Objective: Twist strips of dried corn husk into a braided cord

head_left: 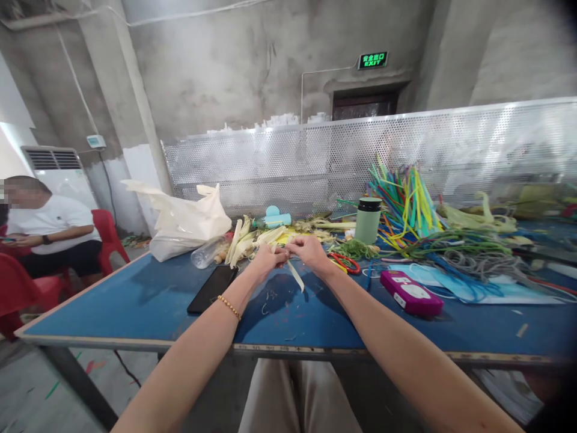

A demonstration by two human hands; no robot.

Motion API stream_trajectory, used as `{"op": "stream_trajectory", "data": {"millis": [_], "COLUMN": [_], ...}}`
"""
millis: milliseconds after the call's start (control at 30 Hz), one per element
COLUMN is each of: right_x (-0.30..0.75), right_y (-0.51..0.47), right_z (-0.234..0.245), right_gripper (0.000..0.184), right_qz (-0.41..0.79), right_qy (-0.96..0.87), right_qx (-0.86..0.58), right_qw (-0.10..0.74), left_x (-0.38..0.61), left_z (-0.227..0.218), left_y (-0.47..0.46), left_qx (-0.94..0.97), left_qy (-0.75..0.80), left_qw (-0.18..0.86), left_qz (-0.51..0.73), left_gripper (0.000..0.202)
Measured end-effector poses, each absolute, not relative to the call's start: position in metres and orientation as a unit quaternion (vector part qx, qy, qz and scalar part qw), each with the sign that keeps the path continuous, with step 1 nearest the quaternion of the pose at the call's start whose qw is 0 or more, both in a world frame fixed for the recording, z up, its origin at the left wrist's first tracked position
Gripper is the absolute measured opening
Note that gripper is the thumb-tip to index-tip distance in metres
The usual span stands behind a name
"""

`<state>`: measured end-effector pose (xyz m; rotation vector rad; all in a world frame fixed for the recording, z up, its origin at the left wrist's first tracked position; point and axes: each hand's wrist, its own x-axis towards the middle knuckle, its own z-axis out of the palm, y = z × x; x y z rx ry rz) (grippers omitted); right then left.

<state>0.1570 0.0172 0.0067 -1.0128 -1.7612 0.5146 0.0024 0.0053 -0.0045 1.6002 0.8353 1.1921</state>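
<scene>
My left hand [268, 258] and my right hand [310, 251] meet above the blue table, fingers pinched close together. From between them hangs a pale, flat strip [296, 276] that looks like corn husk. Both hands seem to hold it; exactly where the fingertips grip is too small to see. Just behind my left hand lies a pile of pale husks [242, 242]. Dark green stringy strands [358, 249] sit to the right of my right hand, with a red loop [347, 263] in front of them.
Left on the table [112, 307] are a white plastic bag [189, 225], a clear bottle [208, 252] and a black tablet [211, 290]. A green flask [368, 222], colourful strips [412, 204], tangled cords [473, 261] and a purple box [411, 293] stand right. A person [54, 228] sits far left.
</scene>
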Motion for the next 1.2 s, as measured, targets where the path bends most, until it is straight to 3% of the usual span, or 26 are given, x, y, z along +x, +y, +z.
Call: {"op": "stream_trajectory", "data": {"millis": [400,733,933,1200], "right_x": [0.156,0.156,0.155,0.161], "right_y": [0.022,0.019,0.017,0.017], "right_z": [0.000,0.007,0.009,0.015], "right_gripper": [0.027,0.029,0.030,0.020], "right_qz": [0.202,0.194,0.188,-0.052], "right_qy": [-0.701,-0.724,-0.736,-0.699], "right_qx": [-0.460,-0.413,-0.422,-0.502], "right_qw": [0.506,0.518,0.496,0.507], "left_x": [0.004,-0.001,-0.003,-0.005], "left_z": [-0.001,0.005,0.003,0.001], "left_y": [0.003,0.001,0.004,0.012], "left_qx": [0.635,0.546,0.589,0.508], "left_qy": [0.348,0.302,0.299,0.337], "left_qw": [0.492,0.619,0.589,0.566], "left_qz": [0.482,0.477,0.465,0.555], "left_gripper": [0.014,0.032,0.026,0.013]}}
